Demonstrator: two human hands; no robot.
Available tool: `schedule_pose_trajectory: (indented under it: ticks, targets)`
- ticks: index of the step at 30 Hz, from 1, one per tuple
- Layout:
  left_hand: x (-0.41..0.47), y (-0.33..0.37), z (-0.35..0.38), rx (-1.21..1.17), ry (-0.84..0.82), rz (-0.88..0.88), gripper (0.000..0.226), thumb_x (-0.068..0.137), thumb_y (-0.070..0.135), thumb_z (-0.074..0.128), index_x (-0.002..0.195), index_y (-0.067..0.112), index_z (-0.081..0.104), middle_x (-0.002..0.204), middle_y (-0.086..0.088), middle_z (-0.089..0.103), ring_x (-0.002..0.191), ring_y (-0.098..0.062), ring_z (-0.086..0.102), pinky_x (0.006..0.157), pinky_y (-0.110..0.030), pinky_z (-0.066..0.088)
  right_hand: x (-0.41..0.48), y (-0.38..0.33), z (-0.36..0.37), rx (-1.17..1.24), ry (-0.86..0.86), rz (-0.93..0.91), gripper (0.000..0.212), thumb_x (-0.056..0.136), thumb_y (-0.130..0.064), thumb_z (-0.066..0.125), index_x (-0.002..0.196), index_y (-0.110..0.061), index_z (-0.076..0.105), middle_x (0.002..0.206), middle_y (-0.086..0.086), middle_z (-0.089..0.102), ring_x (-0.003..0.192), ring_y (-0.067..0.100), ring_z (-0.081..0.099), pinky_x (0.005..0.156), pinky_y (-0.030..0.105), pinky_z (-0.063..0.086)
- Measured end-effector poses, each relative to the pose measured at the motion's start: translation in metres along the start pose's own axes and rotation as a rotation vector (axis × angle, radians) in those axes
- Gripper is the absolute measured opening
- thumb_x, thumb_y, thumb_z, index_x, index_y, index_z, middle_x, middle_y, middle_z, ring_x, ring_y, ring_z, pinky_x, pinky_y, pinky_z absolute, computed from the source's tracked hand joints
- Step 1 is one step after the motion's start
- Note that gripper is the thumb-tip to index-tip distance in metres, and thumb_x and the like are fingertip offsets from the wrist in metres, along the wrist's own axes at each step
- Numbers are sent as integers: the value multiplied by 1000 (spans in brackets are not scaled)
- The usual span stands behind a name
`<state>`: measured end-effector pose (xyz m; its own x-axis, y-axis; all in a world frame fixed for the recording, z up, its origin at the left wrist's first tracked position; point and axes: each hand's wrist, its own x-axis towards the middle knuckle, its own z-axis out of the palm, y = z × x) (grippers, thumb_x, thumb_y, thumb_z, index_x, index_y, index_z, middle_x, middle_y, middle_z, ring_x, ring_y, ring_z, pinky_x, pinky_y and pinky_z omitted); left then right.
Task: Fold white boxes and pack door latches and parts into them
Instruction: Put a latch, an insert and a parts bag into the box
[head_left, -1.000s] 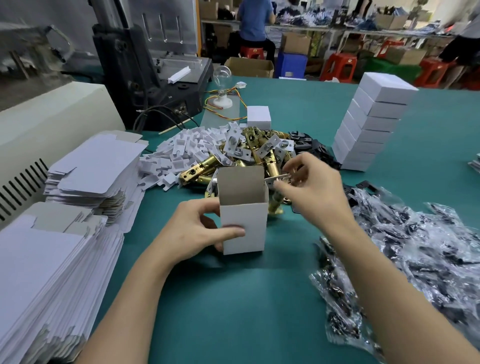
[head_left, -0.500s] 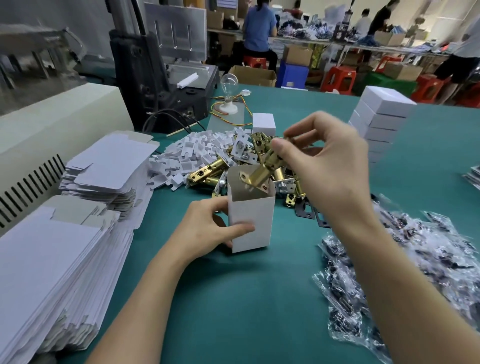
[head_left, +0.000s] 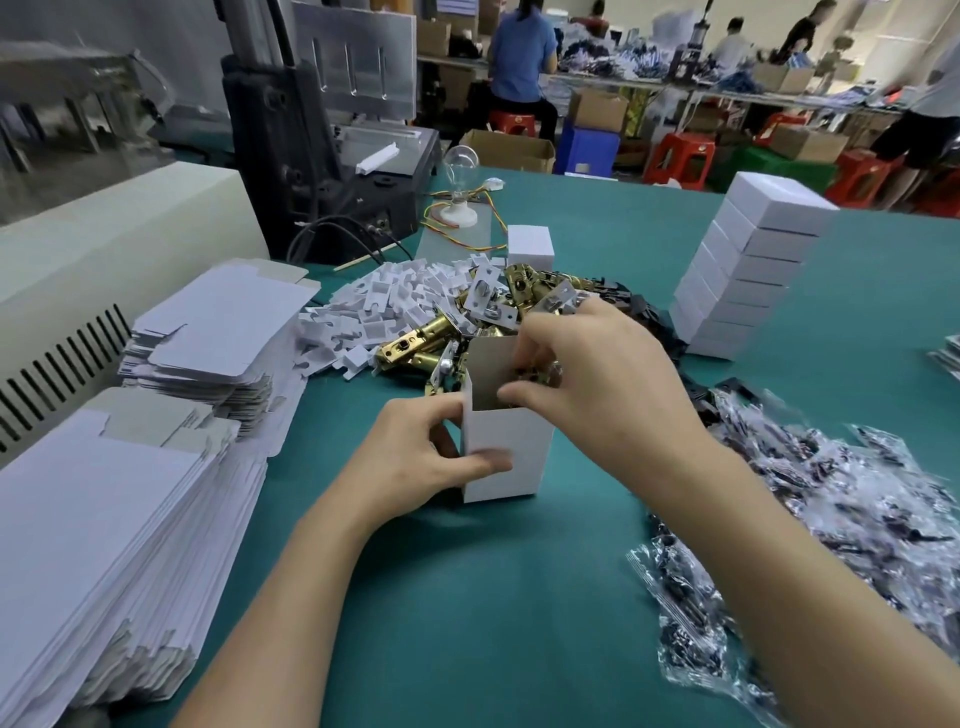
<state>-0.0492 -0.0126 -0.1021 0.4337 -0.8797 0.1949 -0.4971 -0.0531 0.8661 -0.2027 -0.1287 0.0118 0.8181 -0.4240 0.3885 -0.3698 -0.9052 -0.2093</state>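
Note:
A white box (head_left: 506, 452) stands upright on the green table, its top flap open. My left hand (head_left: 415, 462) grips its left side, thumb across the front. My right hand (head_left: 597, 379) is over the open top, fingers curled down into the box on a brass door latch (head_left: 535, 375), most of which is hidden inside. Behind the box lies a pile of brass latches (head_left: 415, 343) mixed with white cardboard inserts (head_left: 384, 301).
Stacks of flat white box blanks (head_left: 104, 519) fill the left. A tall stack of closed white boxes (head_left: 748, 270) stands at back right. Clear bags of dark parts (head_left: 831, 519) lie on the right. A black machine (head_left: 322, 156) and a bulb (head_left: 460, 166) stand behind.
My right hand picked a brass latch from the pile, lifted it over the box and has now lowered it into the open top. My left hand kept hold of the box.

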Motion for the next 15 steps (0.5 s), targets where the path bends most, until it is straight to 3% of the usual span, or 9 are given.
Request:
schedule_pose_trajectory:
  ticks: [5, 9, 12, 15]
  targets:
    - [1, -1, -1, 8, -20, 4, 31, 76, 50, 87, 103, 45, 75, 72, 25, 67, 55, -1, 53, 54, -11, 39, 1, 1, -1, -103, -111, -34, 20, 96, -46, 65, 92, -26, 69, 81, -6, 64, 91, 18, 44, 73, 36, 41]
    - [1, 0, -1, -24, -44, 9, 36, 72, 53, 85, 106, 47, 75, 75, 25, 68, 55, -1, 50, 55, -10, 37, 7, 0, -7, -12, -1, -40, 17, 97, -41, 64, 91, -27, 72, 79, -10, 64, 90, 16, 50, 69, 34, 35]
    - [0, -1, -1, -28, -64, -3, 41, 71, 55, 83, 110, 46, 75, 76, 27, 68, 55, -1, 50, 55, -11, 37, 28, 5, -14, 108, 90, 8, 16, 96, -36, 66, 88, -24, 72, 78, -8, 67, 85, 18, 58, 73, 36, 46]
    - [-1, -2, -1, -53, -101, -19, 41, 71, 56, 84, 110, 47, 75, 82, 27, 71, 55, 0, 50, 57, -11, 39, 64, 12, -13, 93, 0, 33, 19, 98, -33, 64, 88, -20, 73, 80, -7, 68, 84, 19, 64, 77, 37, 53]
